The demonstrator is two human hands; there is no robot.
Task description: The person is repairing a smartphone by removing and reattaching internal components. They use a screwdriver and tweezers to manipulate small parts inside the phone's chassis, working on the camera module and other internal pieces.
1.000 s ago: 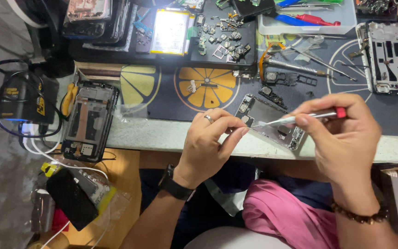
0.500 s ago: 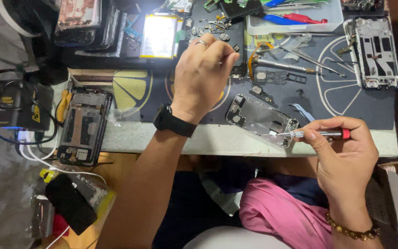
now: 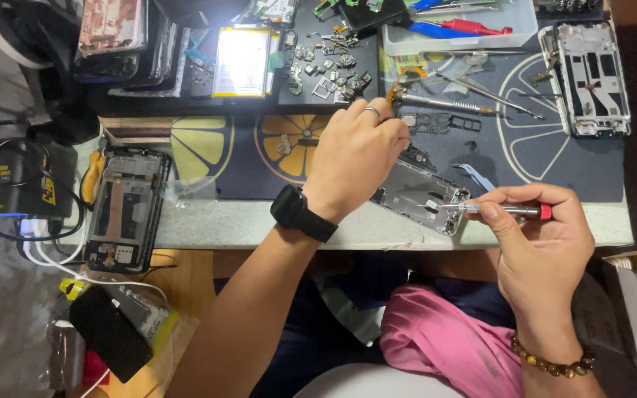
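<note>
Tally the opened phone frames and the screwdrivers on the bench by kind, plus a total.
Opened phone frames: 3, one under the left hand at the mat's front edge, one at the left, one at the top right.
Screwdrivers: 2, a red-capped one in the right hand and a silver one on the mat.
Total: 5

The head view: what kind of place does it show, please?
Probably a phone repair bench. The right hand holds a thin red-tipped metal screwdriver over an opened silver phone frame, the left hand reaches beyond it, and small loose metal parts lie on a black tray.
</note>
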